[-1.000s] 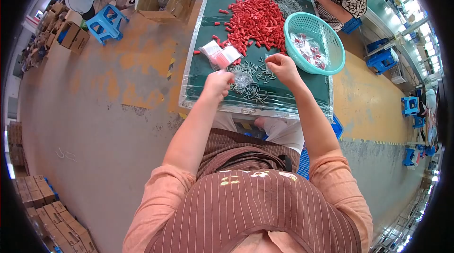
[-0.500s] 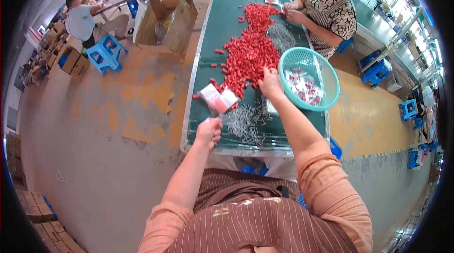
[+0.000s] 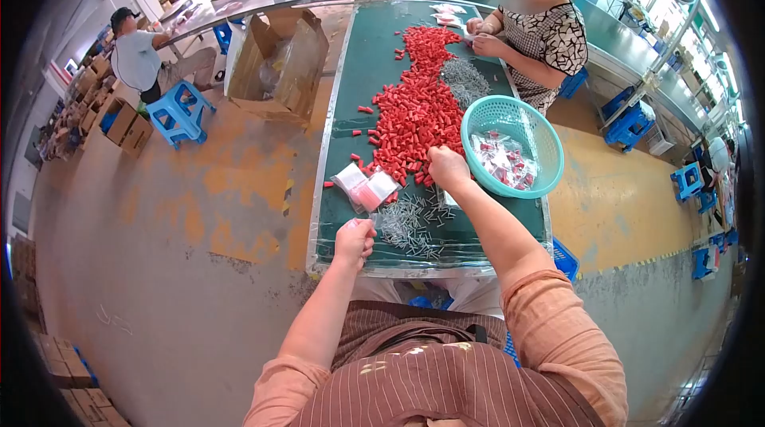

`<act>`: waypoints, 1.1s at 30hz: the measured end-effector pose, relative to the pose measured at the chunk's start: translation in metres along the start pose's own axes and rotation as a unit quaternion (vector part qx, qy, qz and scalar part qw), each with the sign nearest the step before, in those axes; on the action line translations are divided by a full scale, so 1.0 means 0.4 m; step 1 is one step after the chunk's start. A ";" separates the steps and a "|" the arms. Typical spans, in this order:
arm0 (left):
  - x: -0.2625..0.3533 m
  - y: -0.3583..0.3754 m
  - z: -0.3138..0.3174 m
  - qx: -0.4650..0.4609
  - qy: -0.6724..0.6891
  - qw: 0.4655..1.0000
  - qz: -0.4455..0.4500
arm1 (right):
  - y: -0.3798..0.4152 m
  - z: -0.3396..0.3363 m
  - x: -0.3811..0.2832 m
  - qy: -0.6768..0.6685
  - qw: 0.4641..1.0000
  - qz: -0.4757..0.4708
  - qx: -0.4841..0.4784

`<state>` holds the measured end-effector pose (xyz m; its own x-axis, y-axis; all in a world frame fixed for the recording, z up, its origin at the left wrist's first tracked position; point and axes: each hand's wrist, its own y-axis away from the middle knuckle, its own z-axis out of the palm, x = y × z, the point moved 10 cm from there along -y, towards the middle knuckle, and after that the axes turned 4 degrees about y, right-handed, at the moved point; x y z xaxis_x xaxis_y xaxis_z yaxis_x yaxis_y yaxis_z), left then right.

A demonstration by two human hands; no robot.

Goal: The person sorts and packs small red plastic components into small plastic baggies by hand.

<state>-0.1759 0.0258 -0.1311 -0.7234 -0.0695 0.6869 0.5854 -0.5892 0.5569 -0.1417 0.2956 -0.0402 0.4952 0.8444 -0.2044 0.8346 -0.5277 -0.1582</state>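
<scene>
My left hand [image 3: 355,243] is closed in a fist above the table's near left corner; what its fingers hold, if anything, is hidden. Just beyond it lie small clear plastic bags [image 3: 376,190] with white and pinkish parts. My right hand [image 3: 448,168] has its fingers curled together at the near right edge of a heap of red plastic plugs [image 3: 418,120]. Whatever is in that grip cannot be made out. Grey screws [image 3: 410,226] are scattered between my hands. Beside my right hand stands a turquoise basket [image 3: 553,157] containing filled clear packets [image 3: 504,157].
A person in a patterned top [image 3: 550,36] works at the green table's [image 3: 344,120] far right side. Another grey pile [image 3: 464,80] lies beyond the basket. To the left are an open carton [image 3: 275,68], a blue stool [image 3: 180,112] and a seated person [image 3: 137,52].
My right hand has drawn slightly back toward me along the red heap. My left hand stays closed near the small bags. The whole view has tilted a little.
</scene>
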 end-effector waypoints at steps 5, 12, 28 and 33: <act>-0.002 0.000 0.003 -0.002 -0.034 0.999 0.032 | 0.024 0.020 -0.017 -0.019 0.999 -0.046 -0.016; 0.000 0.003 0.009 0.000 -0.057 0.997 0.044 | 0.044 0.031 -0.074 -0.030 0.998 -0.051 -0.016; 0.012 0.024 0.018 0.010 -0.073 0.996 0.051 | 0.026 0.006 -0.060 -0.008 1.000 0.003 0.000; 0.042 0.002 0.006 0.053 -0.251 0.957 0.134 | 0.015 0.040 0.014 -0.275 0.960 0.027 0.047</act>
<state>-0.1867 0.0260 -0.1182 -0.2900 0.2055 0.9347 0.7787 -0.5171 0.3553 -0.1377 0.2955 -0.0575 0.3132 0.6525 -0.6900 0.7732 -0.5971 -0.2137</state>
